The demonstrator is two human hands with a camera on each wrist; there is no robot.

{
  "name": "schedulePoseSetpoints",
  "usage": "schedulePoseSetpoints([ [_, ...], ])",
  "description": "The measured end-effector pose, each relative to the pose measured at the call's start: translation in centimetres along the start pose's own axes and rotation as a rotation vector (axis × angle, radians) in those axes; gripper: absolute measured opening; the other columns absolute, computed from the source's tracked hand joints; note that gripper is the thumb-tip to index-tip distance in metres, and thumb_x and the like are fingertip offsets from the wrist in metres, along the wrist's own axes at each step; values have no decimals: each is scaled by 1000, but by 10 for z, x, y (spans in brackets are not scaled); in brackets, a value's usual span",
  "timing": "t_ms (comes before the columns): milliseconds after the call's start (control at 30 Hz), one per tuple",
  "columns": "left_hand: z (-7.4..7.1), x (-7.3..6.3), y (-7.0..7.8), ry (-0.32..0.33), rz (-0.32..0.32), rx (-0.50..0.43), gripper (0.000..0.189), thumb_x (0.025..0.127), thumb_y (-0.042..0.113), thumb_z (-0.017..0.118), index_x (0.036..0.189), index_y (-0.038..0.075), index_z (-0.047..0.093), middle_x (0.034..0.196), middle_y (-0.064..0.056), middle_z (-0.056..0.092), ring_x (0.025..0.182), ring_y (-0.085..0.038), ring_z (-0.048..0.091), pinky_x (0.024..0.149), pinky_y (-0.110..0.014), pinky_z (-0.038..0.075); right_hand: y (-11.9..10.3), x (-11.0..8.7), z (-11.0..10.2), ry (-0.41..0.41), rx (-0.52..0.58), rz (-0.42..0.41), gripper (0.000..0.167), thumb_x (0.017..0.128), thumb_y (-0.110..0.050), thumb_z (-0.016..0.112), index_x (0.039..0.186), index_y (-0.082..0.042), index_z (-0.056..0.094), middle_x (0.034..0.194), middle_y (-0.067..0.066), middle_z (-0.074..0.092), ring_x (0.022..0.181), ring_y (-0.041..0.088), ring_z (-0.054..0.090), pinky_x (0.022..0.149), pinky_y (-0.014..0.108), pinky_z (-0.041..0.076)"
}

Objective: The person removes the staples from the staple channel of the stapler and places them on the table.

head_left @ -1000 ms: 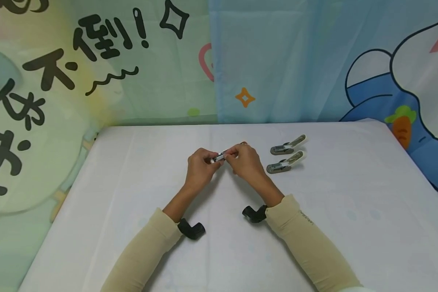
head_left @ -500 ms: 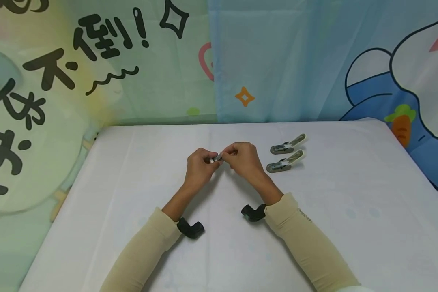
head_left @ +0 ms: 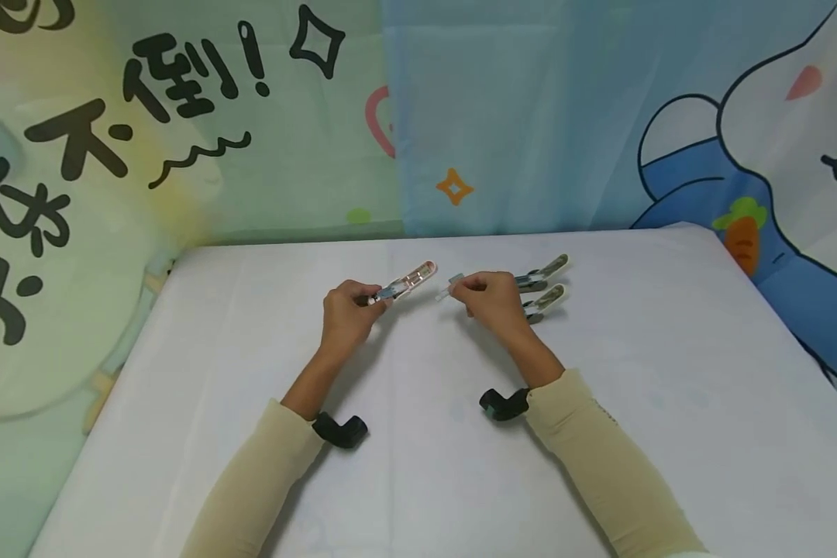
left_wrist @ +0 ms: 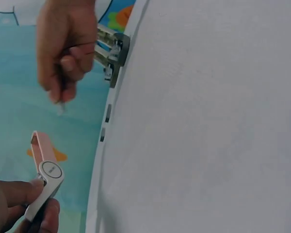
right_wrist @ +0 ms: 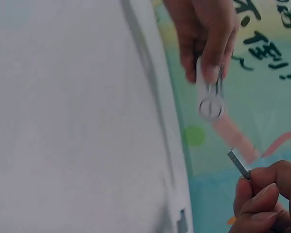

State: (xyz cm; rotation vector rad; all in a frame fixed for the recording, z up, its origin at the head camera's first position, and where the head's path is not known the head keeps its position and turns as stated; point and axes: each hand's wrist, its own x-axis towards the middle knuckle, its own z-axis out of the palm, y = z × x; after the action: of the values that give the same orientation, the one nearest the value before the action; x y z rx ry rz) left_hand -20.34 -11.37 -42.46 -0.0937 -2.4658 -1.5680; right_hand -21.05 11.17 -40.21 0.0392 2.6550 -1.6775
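My left hand [head_left: 349,314] pinches a small pink-and-white stapler [head_left: 408,283] by one end. It stands unfolded, its pink arm [left_wrist: 44,148] stretching away from the round hinge in the left wrist view. To the right, my right hand [head_left: 495,298] pinches a short grey strip of staples [right_wrist: 239,164] between thumb and fingertips. In the head view, a gap separates this strip from the stapler's far end. Behind the right hand lie two unfolded grey-and-cream staplers, a farther one [head_left: 552,268] and a nearer one [head_left: 547,301], both partly hidden by that hand.
A white cloth covers the table [head_left: 418,465], whose back edge runs close behind the hands. A printed curtain [head_left: 516,116] hangs behind it. Black camera mounts stick out from the left cuff [head_left: 342,431] and the right cuff [head_left: 504,404].
The hands, together over the stapler before, are now apart. The left has moved left with the stapler, the right rightward with the strip. The head view has shifted slightly.
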Motion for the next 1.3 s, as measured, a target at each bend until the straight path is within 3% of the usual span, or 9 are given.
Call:
schedulePoseSetpoints([
  [133,-7,1,-4,7,-19,-1,20,82,5,77,100,-4,74,93,-12,66,81,-20,58,64,-26,46,11,7,-3,-23,-59,107,20,90,-23,69,94,-4,74,83,19,67,63,18,55,58,32,44],
  [400,-6,-2,-7,-8,-10,-12,20,81,4,78,98,-4,74,93,-13,65,80,-21,58,66,-28,46,27,14,8,-43,-192,131,16,88,-19,69,91,-4,74,89,9,69,70,18,58,59,29,46],
  [567,-7,-2,-7,-9,-3,-18,20,82,4,78,99,-5,73,93,-12,65,80,-21,58,65,-27,46,29,12,9,-78,-224,83,12,89,-13,69,94,-4,75,92,9,70,78,20,59,63,30,47],
  [933,-9,-1,-5,-16,26,-39,21,82,4,77,100,-6,72,95,-14,66,80,-21,59,64,-25,46,22,15,4,-170,-324,25,16,91,-5,61,103,-2,72,85,9,66,66,17,59,59,29,47],
  [1167,-5,0,-4,-19,41,-45,21,82,5,78,100,-5,73,95,-13,66,81,-22,61,67,-27,48,16,20,4,-215,-437,-35,17,92,-5,63,105,-2,73,92,10,68,80,21,58,67,32,48],
  [1300,-5,0,-4,-22,45,-42,21,82,5,78,99,-5,73,95,-13,66,81,-22,61,68,-28,48,15,23,3,-259,-479,-63,13,92,-5,65,101,-2,74,91,9,68,80,21,57,66,32,47],
])
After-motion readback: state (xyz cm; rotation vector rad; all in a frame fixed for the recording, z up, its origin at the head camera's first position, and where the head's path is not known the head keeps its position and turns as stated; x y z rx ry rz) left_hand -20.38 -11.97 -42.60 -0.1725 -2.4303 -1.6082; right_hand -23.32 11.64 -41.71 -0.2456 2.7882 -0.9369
